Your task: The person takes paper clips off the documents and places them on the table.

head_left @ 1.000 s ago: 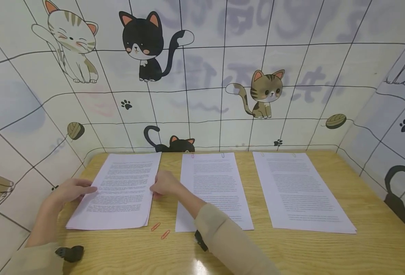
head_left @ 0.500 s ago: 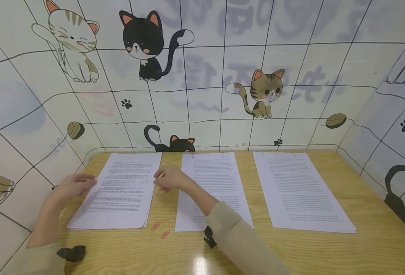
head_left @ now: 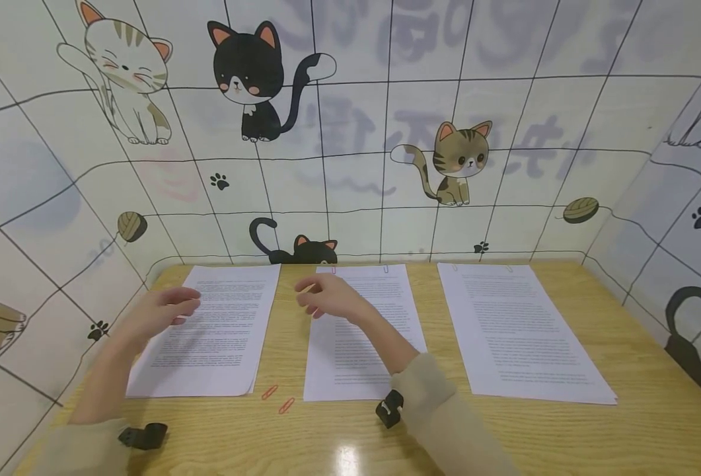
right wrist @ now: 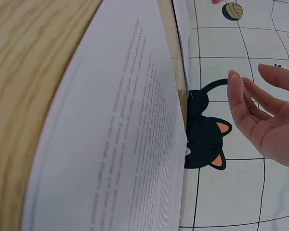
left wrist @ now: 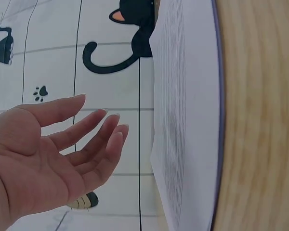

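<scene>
Above the left side of the left paper stack [head_left: 225,344] hovers my left hand [head_left: 156,314], fingers loosely bent and nothing in them. In the left wrist view the same left hand [left wrist: 62,149] is clearly apart from the printed sheets [left wrist: 197,96]. My right hand [head_left: 332,295] is raised over the gap and the left edge of the middle paper stack [head_left: 368,330]; it too is bare, its fingers relaxed in the right wrist view. Two red paper clips, one of them the upper paper clip [head_left: 269,392], lie on the table between these stacks.
A right-hand paper stack [head_left: 522,330] lies farther right, with two pale clips at its top edge. Two clips also sit on the middle stack's top edge, such as the reddish clip [head_left: 333,270]. A cat-patterned wall covering [head_left: 350,185] encloses the wooden table [head_left: 505,436].
Both hands have left the side edges of the left stack and risen. My right hand has moved right toward the middle stack; my left has come inward over the pages.
</scene>
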`<state>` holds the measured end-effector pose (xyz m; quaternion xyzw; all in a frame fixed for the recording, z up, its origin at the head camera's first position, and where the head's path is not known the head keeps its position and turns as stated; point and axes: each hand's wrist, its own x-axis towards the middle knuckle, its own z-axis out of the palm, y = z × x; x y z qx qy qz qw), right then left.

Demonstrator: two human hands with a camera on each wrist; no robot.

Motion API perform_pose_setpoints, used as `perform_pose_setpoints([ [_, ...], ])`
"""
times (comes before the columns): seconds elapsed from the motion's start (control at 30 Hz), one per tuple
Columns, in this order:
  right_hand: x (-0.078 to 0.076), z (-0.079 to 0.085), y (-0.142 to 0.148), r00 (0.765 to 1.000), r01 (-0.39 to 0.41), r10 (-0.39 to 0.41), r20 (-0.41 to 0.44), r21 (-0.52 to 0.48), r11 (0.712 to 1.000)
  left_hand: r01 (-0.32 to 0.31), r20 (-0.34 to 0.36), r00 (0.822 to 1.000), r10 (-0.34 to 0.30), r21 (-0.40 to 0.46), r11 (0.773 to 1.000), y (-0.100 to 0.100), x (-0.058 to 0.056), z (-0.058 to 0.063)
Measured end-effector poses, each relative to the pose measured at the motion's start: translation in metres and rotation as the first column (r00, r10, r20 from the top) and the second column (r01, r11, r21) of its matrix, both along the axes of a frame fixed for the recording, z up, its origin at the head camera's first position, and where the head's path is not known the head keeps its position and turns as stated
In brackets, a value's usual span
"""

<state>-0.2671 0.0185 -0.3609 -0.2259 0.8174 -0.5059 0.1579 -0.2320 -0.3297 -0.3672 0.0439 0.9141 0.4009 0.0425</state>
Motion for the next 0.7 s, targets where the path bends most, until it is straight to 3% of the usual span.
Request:
perform_pose_setpoints([
  [0.17,-0.001,0.004,0.02,1.0,0.017,-0.017,-0.014,-0.013,1.0,0.039,0.012,0.999,-0.039,0.026,0.999,0.023,-0.003,0.004],
  [0.4,-0.005,0.005,0.05,0.997,0.079,-0.079,-0.017,-0.007,0.997,0.118,0.005,0.993,-0.12,0.131,0.984,0.06,-0.005,0.007],
  [0.7,-0.009,0.005,0.097,0.984,0.178,-0.178,0.003,0.02,0.984,0.178,0.027,0.982,-0.187,0.202,0.963,0.096,-0.015,0.003],
])
